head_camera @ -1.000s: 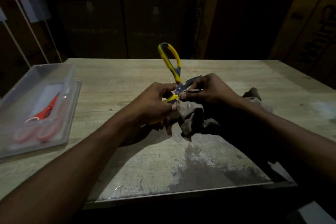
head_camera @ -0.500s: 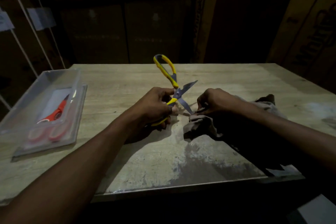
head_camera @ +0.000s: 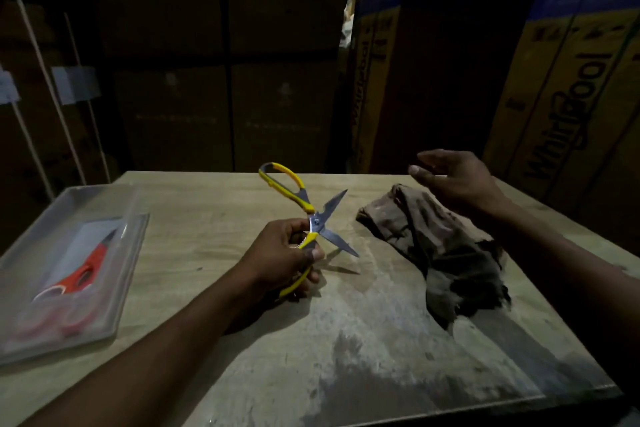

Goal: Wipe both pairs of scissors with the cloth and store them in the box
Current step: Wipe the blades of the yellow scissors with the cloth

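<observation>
two hands: both are over the table, and the table is the landmark for every place here.
left hand: its fingers are curled tight round one yellow handle of the yellow scissors. it is above the middle of the table.
yellow scissors: wide open, like an x. one yellow and grey handle loop points up and away toward the far edge of the table. the two shiny blades point off to the right. the lower blade tip is just above the table top and there is a shadow under it.
right hand: up in the air over the far right part of the table. its fingers are spread and loose, and it holds nothing. it is above the cloth and not touching it.
cloth: brown and crumpled. it lies flat on the right side of the table, apart from the yellow scissors.
box: clear plastic. it sits on the left side of the table.
red scissors: inside the box, on the left side of the table. the blades point away toward the far edge.
cardboard cartons: big ones stand behind the far edge of the table. it is dark back there.
</observation>
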### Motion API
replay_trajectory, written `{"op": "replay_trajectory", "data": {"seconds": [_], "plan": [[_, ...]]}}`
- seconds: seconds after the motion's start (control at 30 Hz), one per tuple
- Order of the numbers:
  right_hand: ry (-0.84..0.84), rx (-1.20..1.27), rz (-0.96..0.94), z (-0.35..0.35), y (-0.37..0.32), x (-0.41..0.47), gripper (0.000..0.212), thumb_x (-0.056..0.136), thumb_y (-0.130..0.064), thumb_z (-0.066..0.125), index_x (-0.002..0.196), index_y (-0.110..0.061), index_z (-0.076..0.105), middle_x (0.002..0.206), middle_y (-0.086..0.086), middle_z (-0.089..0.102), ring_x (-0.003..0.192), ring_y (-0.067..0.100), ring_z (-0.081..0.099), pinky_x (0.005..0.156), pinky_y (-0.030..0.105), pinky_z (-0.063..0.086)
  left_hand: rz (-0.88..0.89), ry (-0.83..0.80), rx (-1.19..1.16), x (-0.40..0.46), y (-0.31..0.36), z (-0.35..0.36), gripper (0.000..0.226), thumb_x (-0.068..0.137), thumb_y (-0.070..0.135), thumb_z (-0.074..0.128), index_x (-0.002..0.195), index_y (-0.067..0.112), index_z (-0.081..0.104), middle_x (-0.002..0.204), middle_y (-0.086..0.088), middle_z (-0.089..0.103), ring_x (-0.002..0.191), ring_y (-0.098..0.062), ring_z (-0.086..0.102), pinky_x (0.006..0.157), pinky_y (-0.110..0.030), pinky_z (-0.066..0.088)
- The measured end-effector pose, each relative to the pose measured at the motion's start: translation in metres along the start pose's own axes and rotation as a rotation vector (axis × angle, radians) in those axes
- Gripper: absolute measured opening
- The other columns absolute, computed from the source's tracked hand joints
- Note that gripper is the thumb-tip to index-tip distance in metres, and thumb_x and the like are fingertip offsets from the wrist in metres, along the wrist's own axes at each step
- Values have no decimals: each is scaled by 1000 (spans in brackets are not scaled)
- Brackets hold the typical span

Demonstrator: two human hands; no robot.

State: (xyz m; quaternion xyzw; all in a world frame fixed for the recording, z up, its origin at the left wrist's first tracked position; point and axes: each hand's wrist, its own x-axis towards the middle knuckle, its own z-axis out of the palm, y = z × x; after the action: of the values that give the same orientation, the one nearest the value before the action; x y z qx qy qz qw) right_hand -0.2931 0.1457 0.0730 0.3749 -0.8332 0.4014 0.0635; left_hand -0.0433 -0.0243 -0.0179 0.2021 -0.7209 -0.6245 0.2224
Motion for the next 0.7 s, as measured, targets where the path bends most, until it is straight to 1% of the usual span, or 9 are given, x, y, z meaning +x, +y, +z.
{"op": "replay_trajectory", "data": {"seconds": [0.1, 0.17, 0.23, 0.3, 0.37, 0.43, 0.6, 0.67, 0.7], "plan": [[64, 12, -102, -20, -5, -47, 21, 94, -34, 75, 112, -24, 79, 103, -10, 76, 91, -2, 70, 72, 21, 55, 10, -1, -11, -3, 1, 7, 28, 99, -2, 64, 118, 16, 72, 81, -11, 70, 61, -27, 71, 50, -35, 54], [123, 45, -157, -36, 1, -88, 6, 93, -25, 77, 95, -22, 81, 83, -10, 78, 73, 1, 73, 66, 22, 58, 34, -13, -20, -6, 4, 14, 27, 99, -2, 65, 116, 18, 72, 78, -6, 72, 59, -27, 70, 49, -35, 53], [158, 65, -133, -50, 16, -127, 12, 91, -27, 78, 81, -20, 80, 69, -7, 76, 62, 5, 71, 58, 21, 55, 51, -27, -35, -9, 6, 22, 29, 98, -2, 67, 117, 20, 71, 85, -8, 74, 59, -29, 71, 48, -36, 54], [157, 64, -10, -61, 40, -155, 20, 87, -35, 79, 73, -20, 78, 65, -4, 75, 58, 10, 71, 55, 23, 53, 65, -39, -46, -12, 7, 30, 32, 97, -2, 69, 118, 23, 70, 96, -9, 74, 62, -33, 73, 54, -43, 57], [94, 105, 184, -69, 65, -169, 21, 88, -36, 76, 79, -17, 80, 71, 0, 78, 62, 14, 74, 59, 28, 56, 68, -46, -36, -13, 8, 37, 33, 97, -1, 69, 118, 24, 70, 98, -9, 73, 63, -34, 73, 59, -50, 55], [16, 155, 356, -75, 80, -169, 22, 91, -35, 74, 92, -14, 82, 79, 1, 80, 66, 18, 76, 62, 34, 59, 81, -57, -6, -13, 12, 42, 33, 97, -3, 68, 120, 21, 69, 98, -13, 71, 63, -35, 73, 58, -48, 57], [-101, 194, 549, -67, 71, -152, 69, 82, -67, 69, 75, 0, 80, 69, 6, 77, 45, 17, 54, 43, 21, 40, 99, -100, 79, -12, 26, 54, 32, 97, -3, 68, 119, 20, 67, 88, -11, 73, 64, -37, 75, 56, -43, 63], [-109, 208, 564, -55, 66, -144, 68, 81, -64, 76, 73, 3, 78, 65, 12, 72, 45, 18, 50, 42, 20, 35, 92, -101, 78, -10, 31, 58, 32, 97, -3, 68, 119, 20, 67, 90, -13, 72, 64, -35, 75, 56, -44, 64], [-97, 239, 572, -50, 63, -140, 57, 82, -55, 80, 73, 1, 79, 65, 15, 69, 47, 20, 49, 42, 20, 33, 85, -99, 77, -8, 32, 61, 32, 97, -3, 68, 120, 19, 67, 91, -14, 72, 64, -34, 75, 56, -43, 63]]}}
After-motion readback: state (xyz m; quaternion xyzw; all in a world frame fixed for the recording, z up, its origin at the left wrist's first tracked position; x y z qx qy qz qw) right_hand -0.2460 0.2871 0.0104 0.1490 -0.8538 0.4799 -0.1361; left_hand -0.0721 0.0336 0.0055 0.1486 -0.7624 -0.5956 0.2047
